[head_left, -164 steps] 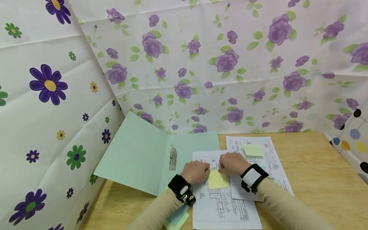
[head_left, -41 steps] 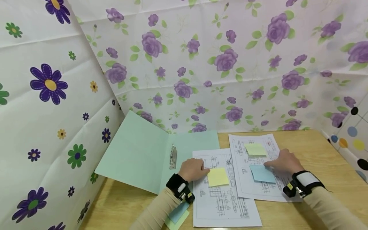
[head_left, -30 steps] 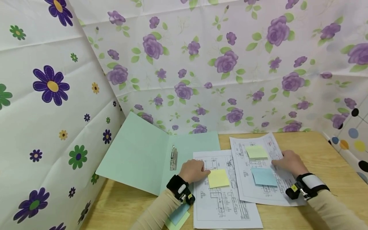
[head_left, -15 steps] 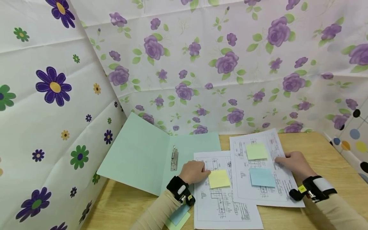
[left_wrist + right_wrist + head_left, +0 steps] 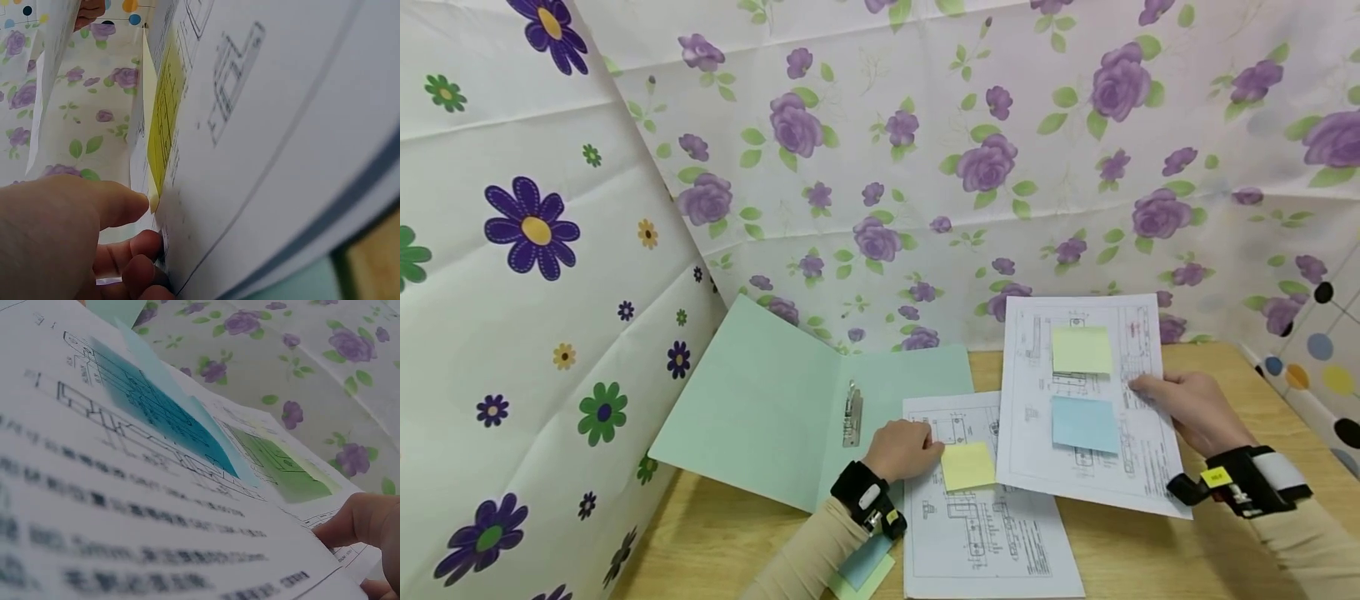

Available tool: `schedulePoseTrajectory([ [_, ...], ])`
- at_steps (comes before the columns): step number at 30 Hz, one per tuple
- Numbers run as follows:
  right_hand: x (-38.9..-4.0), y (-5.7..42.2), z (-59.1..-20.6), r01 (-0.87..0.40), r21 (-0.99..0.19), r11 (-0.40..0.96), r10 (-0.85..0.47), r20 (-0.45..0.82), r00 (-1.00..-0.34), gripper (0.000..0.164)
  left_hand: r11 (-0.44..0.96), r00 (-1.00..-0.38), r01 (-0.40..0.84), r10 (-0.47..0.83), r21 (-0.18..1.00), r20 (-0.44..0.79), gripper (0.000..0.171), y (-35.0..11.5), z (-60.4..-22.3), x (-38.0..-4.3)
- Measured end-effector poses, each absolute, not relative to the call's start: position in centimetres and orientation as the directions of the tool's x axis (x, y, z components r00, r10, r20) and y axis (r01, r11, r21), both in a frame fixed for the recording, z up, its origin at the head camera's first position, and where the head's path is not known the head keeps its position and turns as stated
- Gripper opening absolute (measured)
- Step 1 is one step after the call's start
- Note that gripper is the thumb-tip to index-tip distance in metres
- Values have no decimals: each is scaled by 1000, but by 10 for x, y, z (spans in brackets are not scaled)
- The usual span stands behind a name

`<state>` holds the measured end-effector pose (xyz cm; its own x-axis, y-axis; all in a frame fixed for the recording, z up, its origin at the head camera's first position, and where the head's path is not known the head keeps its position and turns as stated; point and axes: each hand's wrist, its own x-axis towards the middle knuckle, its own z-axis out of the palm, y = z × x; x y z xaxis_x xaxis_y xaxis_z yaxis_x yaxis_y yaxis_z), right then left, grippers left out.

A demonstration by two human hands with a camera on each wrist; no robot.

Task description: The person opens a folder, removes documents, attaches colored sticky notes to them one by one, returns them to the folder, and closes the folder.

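My right hand (image 5: 1198, 408) pinches the right side of a printed drawing sheet (image 5: 1026, 450), thumb in front and fingers behind. The raised sheet is tilted up and bears a pale green sticky note (image 5: 1081, 350) and a blue sticky note (image 5: 1084, 423). My left hand (image 5: 901, 450) rests loosely on a stack of drawing sheets (image 5: 940, 542). Its thumb touches the corner of a yellow sticky note (image 5: 967, 467) on that stack, as the left wrist view shows; its other fingers bend against the paper. The raised sheet hides the stack's upper right corner.
A pale green folder (image 5: 760, 400) lies spread at the left, its left cover slanting upward, with a metal clip (image 5: 852, 417) near its spine. Blue and green sticky notes (image 5: 865, 571) lie under my left forearm. Floral cloth (image 5: 880, 167) walls the wooden table (image 5: 1150, 558).
My right hand has moved from the yellow note to the right-hand sheet, gripped its side and lifted it, tilting it up. My left hand has stayed on the stack.
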<state>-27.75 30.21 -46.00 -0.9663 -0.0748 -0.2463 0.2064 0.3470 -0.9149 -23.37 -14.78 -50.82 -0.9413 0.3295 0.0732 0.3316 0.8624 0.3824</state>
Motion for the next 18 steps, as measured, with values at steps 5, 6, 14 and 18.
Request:
schedulePoseTrajectory([
  [5, -276, 296, -465, 243, -914, 324, -71, -279, -958, 81, 849, -936, 352, 323, 394, 139, 37, -153, -525, -238],
  [6, -276, 294, -466, 249, -913, 323, -68, -284, -956, 81, 844, -936, 351, 319, 404, 147, 37, -154, -527, -238],
  [14, -270, 277, -474, 229, -929, 291, -111, -271, -956, 78, 817, -941, 336, 277, 469, 193, 41, -167, -520, -236],
  [18, -267, 264, -477, 203, -942, 268, -144, -247, -958, 74, 792, -917, 390, 285, 469, 280, 41, -186, -533, -246],
])
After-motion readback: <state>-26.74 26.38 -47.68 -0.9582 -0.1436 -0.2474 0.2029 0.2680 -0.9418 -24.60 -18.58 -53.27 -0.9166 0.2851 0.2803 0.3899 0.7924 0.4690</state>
